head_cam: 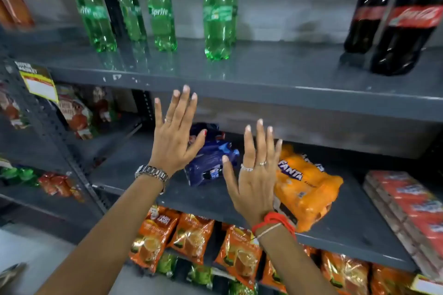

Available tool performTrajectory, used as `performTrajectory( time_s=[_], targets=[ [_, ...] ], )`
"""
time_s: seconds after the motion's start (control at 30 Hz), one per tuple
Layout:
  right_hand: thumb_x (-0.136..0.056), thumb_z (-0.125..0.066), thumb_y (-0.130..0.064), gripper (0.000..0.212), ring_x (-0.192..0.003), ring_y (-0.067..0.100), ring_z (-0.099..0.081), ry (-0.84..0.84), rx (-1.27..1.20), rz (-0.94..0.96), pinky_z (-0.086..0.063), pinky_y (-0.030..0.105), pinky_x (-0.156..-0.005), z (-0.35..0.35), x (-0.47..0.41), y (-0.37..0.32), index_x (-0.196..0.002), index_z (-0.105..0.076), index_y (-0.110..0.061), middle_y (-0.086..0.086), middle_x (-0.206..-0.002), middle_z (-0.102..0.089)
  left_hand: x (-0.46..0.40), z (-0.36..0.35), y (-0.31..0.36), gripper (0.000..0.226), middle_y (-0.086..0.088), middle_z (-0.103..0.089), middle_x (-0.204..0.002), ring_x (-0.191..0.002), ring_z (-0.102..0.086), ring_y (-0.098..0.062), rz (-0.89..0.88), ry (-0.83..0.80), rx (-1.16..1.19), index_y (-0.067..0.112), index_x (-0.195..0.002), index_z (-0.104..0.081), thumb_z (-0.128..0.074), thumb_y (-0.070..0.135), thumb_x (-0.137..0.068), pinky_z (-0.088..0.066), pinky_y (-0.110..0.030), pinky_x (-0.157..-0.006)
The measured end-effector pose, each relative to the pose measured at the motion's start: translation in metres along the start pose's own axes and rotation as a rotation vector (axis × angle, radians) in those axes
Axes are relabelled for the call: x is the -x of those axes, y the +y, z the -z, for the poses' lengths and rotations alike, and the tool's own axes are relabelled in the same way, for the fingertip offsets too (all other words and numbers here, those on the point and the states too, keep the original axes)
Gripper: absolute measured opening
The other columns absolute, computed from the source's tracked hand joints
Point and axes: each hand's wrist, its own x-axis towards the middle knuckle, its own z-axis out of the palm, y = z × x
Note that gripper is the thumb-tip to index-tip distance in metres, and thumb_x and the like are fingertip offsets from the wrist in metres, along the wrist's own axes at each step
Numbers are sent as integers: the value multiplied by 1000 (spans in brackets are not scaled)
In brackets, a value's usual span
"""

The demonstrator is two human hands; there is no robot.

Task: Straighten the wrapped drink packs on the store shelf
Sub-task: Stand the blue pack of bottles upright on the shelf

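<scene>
Both your hands are up in front of the middle shelf [347, 230], palms fwd, fingers spread apart, clamped on nothing. Left hand [173, 137] hangs over the left end of the blue pack [211, 163]; right hand [255, 172] sits between the blue pack and the orange pack [309, 187], hiding part of each. Can't tell if either palm touches wrap yet.

Task's things: 2 wrapped packs on the middle shelf. Blue one is far-left, skewed, its near end turned toward the right. Orange one is to its right and nearer, also twisted, one corner poking past the shelf's near lip.

To do this step well, I'd say:
- Set flat palms on opposite ends of one pack and pivot it; don't pinch the film, it looks loose and prob. slides or tears.
- Do the orange first: that overhanging corner is the drop risk. Push it far-ward till its front runs parallel w/ the lip.
- Then square the blue pack beside it, fronts in line.
- Mind the red carton stack [407, 211] at the right; leave a gap.

Count, as far as blur allows:
- Green bottles [160, 9] on the top shelf: 6, some behind others.
- Cola bottles [407, 26]: 2.
- Orange pouches [151, 235] below: at least 6, edges cut off.
</scene>
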Motion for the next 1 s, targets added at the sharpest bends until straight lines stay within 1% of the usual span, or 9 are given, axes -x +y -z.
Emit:
performTrajectory(
  time_s=[0.1, 0.2, 0.3, 0.4, 0.57, 0.7, 0.8, 0.9, 1.0],
  targets=[
    [-92, -46, -38, 66, -145, 27, -15, -136, -63, -96, -12, 48, -119, -37, 23, -9, -146, -21, -11, 14, -155, -25, 32, -17, -27, 76, 6, 23, -154, -142, 18, -8, 16, -106, -48, 17, -145, 7, -37, 40, -87, 13, -39, -116],
    [-94, -48, -37, 65, -143, 19, -17, -283, -275, -419, -17, 37, -119, -79, 42, -18, -147, -20, -14, 15, -153, -29, 66, -46, -57, 74, -10, -5, -154, -143, 10, -11, 128, -300, 36, 9, -144, -4, -40, 39, -87, 6, -40, -117],
    [-90, -58, -34, 41, -110, 23, -47, -251, -500, -869, -35, 37, -105, -117, 40, -20, -116, -57, -2, 15, -112, -56, 78, -79, -86, 69, -15, -21, -153, -143, -14, -25, 363, -468, 200, 7, -143, -17, -42, 38, -87, -9, -43, -117],
    [-81, -71, -31, 38, -74, 20, -52, -83, -702, -1302, -45, 29, -73, -140, 25, -19, -80, -56, 4, 11, -74, -55, 67, -113, -110, 60, -19, -31, -149, -136, -32, -33, 634, -668, 394, 6, -139, -29, -45, 36, -90, -22, -40, -112],
    [-63, -85, -20, 52, -96, 27, -66, -35, -845, -1630, -54, 39, -90, -165, 9, -8, -102, -55, -4, 13, -104, -66, 25, -158, -128, 47, -18, -50, -134, -120, -51, -34, 908, -802, 789, 4, -132, -40, -48, 26, -91, -42, -35, -97],
    [-63, -83, -11, 73, -91, 26, -66, -72, -1012, -1707, -56, 35, -68, -165, 1, -2, -123, -43, -4, 15, -115, -65, 4, -175, -148, 46, -13, -57, -126, -108, -57, -26, 902, -988, 776, 3, -122, -54, -62, 26, -83, -42, -26, -88],
    [-68, -78, -7, 51, -73, 18, -62, -21, -996, -1694, -47, 27, -53, -165, -5, 0, -100, -39, -13, 8, -96, -60, 0, -177, -158, 56, -16, -54, -131, -110, -54, -25, 901, -1100, 667, -3, -123, -50, -66, 29, -79, -42, -29, -94],
    [-73, -75, -6, 44, -69, 14, -59, -34, -985, -1624, -46, 25, -49, -161, -9, 5, -83, -34, -20, 3, -86, -54, 9, -172, -156, 61, -16, -49, -135, -114, -50, -26, 957, -1015, 593, -3, -129, -43, -66, 25, -80, -34, -25, -84],
    [-75, -74, -1, 44, -75, 12, -60, -115, -997, -1477, -53, 19, -49, -159, -5, 3, -96, -38, -16, 0, -90, -55, 31, -161, -161, 41, -13, -59, -109, -91, -53, -20, 1003, -852, 612, -2, -114, -57, -66, 17, -79, -38, -26, -75]
  ],
)
